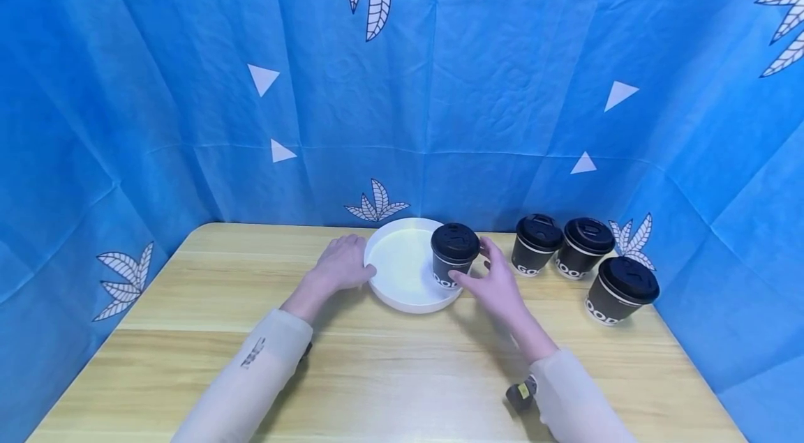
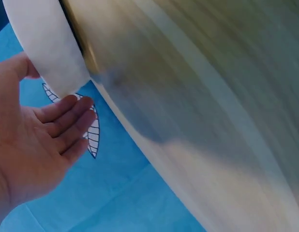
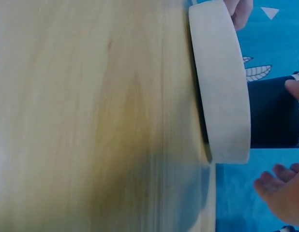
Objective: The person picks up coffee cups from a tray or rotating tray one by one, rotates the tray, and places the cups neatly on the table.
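A round white tray (image 1: 402,268) with a low wall lies near the back of the wooden table. My left hand (image 1: 342,265) holds its left side, thumb over the rim and the other fingers along the outer wall (image 2: 52,48). On the tray's right part stands an upright dark paper cup (image 1: 447,270) with a black lid. My right hand (image 1: 496,282) grips this cup from the right, thumb on its front and index finger by the lid. In the right wrist view, the lower fingers (image 3: 280,179) are apart from the cup.
Three similar lidded cups stand on the table to the right: one (image 1: 530,258) near my right hand, one (image 1: 574,261) beside it, and one (image 1: 612,303) closer to the right edge. A blue patterned curtain (image 1: 402,94) hangs behind and at both sides of the table (image 1: 402,373).
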A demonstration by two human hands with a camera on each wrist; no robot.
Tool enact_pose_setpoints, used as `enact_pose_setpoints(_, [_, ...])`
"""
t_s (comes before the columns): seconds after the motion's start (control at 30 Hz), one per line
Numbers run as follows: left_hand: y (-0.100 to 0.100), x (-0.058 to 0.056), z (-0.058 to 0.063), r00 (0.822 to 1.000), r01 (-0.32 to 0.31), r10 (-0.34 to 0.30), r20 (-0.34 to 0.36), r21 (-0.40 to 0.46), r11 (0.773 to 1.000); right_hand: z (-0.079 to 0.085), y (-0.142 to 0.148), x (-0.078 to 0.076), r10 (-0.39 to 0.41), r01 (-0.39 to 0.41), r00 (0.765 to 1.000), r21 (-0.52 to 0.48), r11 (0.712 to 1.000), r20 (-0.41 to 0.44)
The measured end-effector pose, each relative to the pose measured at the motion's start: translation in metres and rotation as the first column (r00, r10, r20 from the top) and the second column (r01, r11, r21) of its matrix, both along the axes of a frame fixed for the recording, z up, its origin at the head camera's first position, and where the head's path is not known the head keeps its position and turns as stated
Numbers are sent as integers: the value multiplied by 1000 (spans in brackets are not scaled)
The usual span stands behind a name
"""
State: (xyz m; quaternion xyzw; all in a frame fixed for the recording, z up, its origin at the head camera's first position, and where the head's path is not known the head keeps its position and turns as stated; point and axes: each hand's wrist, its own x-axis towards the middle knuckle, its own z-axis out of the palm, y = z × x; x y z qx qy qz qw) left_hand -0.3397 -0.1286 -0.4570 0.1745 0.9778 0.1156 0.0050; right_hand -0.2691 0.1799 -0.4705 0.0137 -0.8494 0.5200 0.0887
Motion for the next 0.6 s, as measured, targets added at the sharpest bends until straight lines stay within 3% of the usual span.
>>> enact_pose_setpoints(0.23, [-4, -3, -3, 995, 61, -64, -75, -41, 997, -6, -7, -12, 17, -19, 999, -46, 999, -35])
enact_pose_setpoints(0.6, [-6, -8, -9, 993, 82, -86, -81, -53, 995, -10, -16, -22, 25, -35, 996, -121, 992, -83])
